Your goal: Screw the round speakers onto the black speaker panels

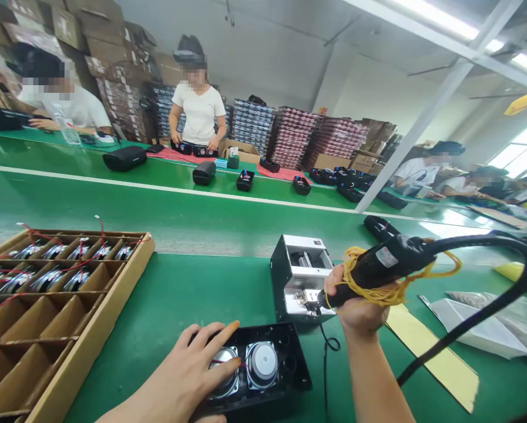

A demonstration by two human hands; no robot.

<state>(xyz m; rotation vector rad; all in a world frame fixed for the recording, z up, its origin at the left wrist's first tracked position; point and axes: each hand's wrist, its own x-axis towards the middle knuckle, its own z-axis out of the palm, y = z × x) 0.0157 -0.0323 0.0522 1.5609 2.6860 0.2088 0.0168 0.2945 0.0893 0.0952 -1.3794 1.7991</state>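
While the left hand (188, 370) lies flat, fingers released, on the speaker panel (258, 367) at the tabletop's (192, 294) near edge, the right hand (355, 299) clenches the electric screwdriver (378, 267), tip apparently at the screw feeder (301, 276); seat the bit squarely.

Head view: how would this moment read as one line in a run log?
left hand: flat on speaker panel | right hand: grips screwdriver, tip at screw feeder | divided box: left, speakers in far cells
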